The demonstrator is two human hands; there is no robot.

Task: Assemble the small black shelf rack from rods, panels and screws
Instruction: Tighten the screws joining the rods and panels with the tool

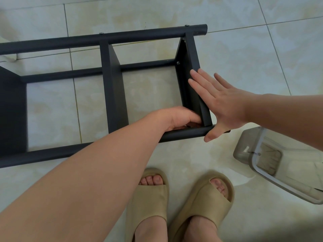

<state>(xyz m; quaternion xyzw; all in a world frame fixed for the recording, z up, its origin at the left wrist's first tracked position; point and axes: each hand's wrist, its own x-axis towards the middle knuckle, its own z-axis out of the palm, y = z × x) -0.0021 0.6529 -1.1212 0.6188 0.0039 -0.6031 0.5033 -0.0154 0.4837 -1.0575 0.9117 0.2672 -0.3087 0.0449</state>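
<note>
The rack (111, 81) lies on its side on the floor (244, 49), reaching from 9 to 1 o'clock. Near centre, the right hand (222, 102) presses flat on the outer face of the end panel (192, 67), fingers straight and slightly spread, thumb over the near rod (183, 133). The left hand (178, 117) is curled inside that corner; whether its fingers pinch anything cannot be told. A clear bin (262, 154) lies at 4 o'clock, slippers (150, 198) at 6.
</note>
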